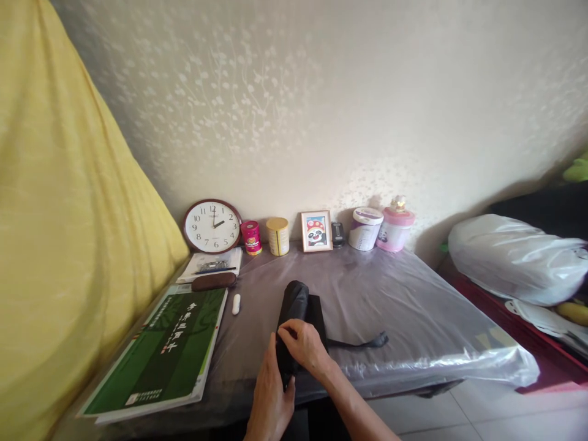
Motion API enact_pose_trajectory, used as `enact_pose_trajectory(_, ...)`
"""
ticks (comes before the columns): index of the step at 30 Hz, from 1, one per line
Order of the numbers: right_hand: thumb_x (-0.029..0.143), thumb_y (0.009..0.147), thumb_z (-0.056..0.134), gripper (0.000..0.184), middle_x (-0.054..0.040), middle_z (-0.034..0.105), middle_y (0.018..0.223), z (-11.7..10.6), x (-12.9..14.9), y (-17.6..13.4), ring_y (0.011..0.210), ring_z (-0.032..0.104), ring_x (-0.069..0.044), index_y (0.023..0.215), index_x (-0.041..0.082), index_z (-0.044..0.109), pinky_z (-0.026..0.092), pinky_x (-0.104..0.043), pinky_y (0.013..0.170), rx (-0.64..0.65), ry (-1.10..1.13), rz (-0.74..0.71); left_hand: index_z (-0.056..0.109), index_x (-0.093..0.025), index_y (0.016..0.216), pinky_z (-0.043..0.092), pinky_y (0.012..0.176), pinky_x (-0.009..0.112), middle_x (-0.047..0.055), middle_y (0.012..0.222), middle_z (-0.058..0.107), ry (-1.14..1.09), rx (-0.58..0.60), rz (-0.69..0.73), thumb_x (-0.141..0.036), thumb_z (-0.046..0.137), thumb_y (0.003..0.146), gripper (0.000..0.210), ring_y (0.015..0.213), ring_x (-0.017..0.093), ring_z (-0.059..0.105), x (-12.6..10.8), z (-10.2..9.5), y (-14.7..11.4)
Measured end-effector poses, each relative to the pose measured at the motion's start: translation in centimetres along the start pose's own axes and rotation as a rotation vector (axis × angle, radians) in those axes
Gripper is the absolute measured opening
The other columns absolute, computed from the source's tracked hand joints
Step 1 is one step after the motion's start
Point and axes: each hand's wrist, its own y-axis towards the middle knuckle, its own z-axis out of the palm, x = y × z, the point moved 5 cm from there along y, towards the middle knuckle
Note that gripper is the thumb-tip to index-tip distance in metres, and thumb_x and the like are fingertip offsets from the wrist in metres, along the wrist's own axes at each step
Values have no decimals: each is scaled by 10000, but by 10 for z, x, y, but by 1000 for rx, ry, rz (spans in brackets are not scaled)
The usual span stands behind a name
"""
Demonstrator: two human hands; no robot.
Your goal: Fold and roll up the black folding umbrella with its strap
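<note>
A black folded umbrella [295, 298] lies near the table's front edge, pointing away from me. My left hand [274, 392] is closed around its near end, thumb on the right side and fingers along the left. Across the middle reaches my right hand [304, 344], its thumb and fingertips pinched against the umbrella's left side. What exactly those fingertips pinch, fabric or a strap, is too small to tell. Directly right of the umbrella is a flat black piece [316, 312], partly covered by my right hand. A black strap [361, 343] stretches out to the right on the table.
Plastic film covers the table [390, 306]. Left are a green book [169, 343], a brown case [214, 281] and a small white object [236, 304]. Along the wall stand a clock [212, 226], several canisters and a picture frame [316, 231]. A white bag [514, 257] sits far right.
</note>
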Motion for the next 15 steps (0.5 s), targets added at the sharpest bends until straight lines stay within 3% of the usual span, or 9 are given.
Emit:
enact_pose_trajectory(3, 224, 806, 469, 211, 0, 716, 829, 3, -2, -5, 783, 661, -164, 851, 240, 675, 468, -246, 694, 28, 54, -5, 91, -140, 1375, 343, 1031, 407, 152, 1398, 319, -1, 40, -6, -214, 376, 769, 673, 1288, 239, 347, -4, -1, 1)
enact_pose_trajectory(8, 177, 776, 473, 192, 0, 700, 744, 6, -13, -6, 731, 660, -163, 936, 199, 577, 482, -263, 681, 45, 175, 19, 165, -181, 1367, 401, 977, 379, 122, 1339, 368, -7, 99, -23, -188, 363, 764, 635, 1218, 231, 430, -5, -2, 2)
enact_pose_trajectory(12, 168, 770, 457, 215, 3, 659, 786, 9, -21, -3, 597, 641, -124, 972, 188, 526, 495, -234, 564, 90, 369, 68, 184, -189, 1371, 392, 991, 396, 119, 1342, 368, -26, 97, -16, -187, 371, 761, 638, 1214, 238, 432, -2, 0, 2)
enact_pose_trajectory(15, 171, 795, 443, 187, -14, 637, 849, 0, -22, 1, 625, 634, -116, 935, 194, 564, 504, -237, 575, 20, 292, -10, 200, -197, 1372, 386, 1000, 402, 115, 1363, 359, -25, 110, -20, -195, 384, 757, 642, 1230, 243, 416, 2, 3, 2)
